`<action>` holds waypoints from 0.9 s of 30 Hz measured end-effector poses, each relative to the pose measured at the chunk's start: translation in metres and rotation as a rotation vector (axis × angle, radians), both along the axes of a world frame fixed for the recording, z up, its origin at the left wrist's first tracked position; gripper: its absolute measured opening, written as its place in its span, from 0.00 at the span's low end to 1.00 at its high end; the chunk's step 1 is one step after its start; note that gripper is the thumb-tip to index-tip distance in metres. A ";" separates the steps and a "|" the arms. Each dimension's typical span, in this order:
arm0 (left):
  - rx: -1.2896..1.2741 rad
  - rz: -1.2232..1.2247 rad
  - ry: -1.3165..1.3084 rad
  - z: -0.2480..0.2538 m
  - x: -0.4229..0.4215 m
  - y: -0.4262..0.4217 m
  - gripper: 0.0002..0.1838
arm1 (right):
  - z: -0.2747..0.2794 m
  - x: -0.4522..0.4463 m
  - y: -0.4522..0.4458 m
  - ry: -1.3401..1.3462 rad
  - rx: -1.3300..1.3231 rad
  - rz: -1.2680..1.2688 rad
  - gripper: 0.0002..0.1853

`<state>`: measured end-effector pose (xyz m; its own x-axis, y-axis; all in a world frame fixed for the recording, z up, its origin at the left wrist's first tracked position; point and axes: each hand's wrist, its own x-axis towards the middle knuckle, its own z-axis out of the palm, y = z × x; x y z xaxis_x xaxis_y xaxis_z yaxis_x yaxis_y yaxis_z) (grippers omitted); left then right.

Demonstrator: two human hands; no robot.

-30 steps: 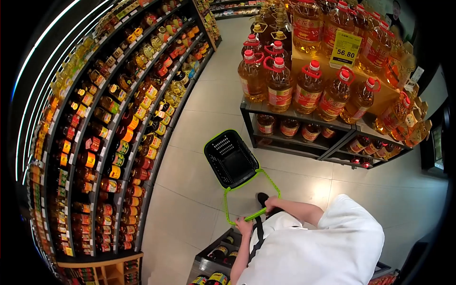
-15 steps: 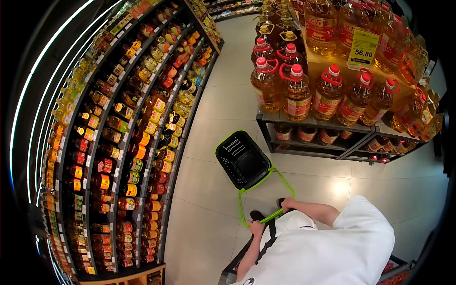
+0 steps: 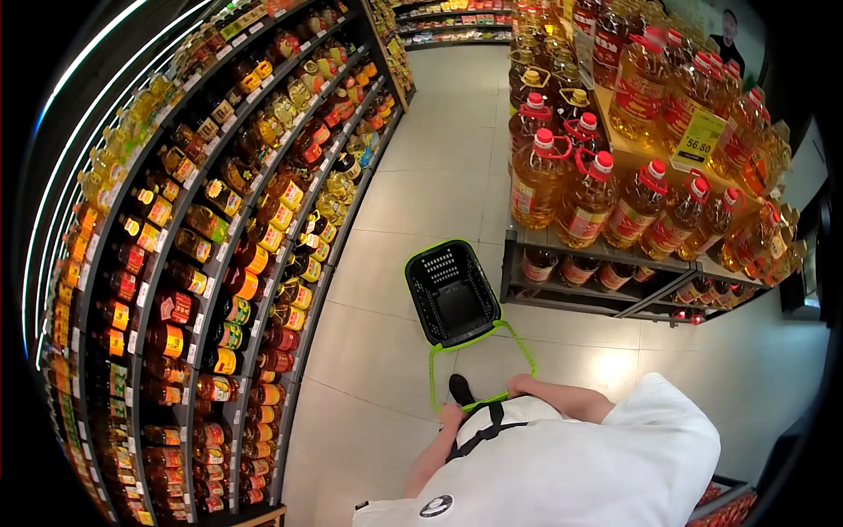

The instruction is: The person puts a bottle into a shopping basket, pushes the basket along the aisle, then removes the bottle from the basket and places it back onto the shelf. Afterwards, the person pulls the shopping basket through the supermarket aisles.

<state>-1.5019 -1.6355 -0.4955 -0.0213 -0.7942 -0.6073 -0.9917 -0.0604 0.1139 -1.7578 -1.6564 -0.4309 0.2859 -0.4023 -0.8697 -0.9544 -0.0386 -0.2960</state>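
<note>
A black shopping basket (image 3: 452, 294) with a bright green rim lies in the middle of the view, just ahead of my feet; nothing shows inside it. Its long green handle (image 3: 529, 354) runs back toward my waist. My left hand (image 3: 450, 414) is closed around the left end of the handle's grip. Near the other end, my right hand (image 3: 520, 385) also grips it, its fingers partly hidden. Between the two hands hang black straps (image 3: 493, 420) against my white clothing. One dark shoe (image 3: 459, 386) shows under the handle.
A tall shelf unit (image 3: 198, 263) of bottled sauces and oils lines the left side. At right stands a display rack (image 3: 571, 303) with large red-capped oil bottles (image 3: 590, 200) and a yellow price sign (image 3: 700, 138). Tiled floor (image 3: 430, 140) runs between them toward far shelves (image 3: 452, 22).
My view has shifted, so the oil display sits further right and lower. The basket remains ahead of me with both hands on its handle. One shoe shows now instead of two.
</note>
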 end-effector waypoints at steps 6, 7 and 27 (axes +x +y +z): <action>-0.180 -0.014 0.113 0.061 0.026 -0.071 0.07 | -0.014 0.041 -0.036 -0.008 0.057 -0.135 0.24; -0.215 -0.042 0.123 0.061 0.031 -0.082 0.07 | -0.011 0.047 -0.042 0.010 0.049 -0.139 0.24; -0.407 -0.029 0.280 0.060 0.050 -0.215 0.06 | 0.020 0.073 -0.151 0.081 -0.285 -0.309 0.22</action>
<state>-1.4516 -1.8502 -0.4355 -0.1649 -0.9624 -0.2160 -0.9203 0.0714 0.3847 -1.6849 -1.8076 -0.4111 0.0499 -0.6859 -0.7259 -0.9538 0.1830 -0.2385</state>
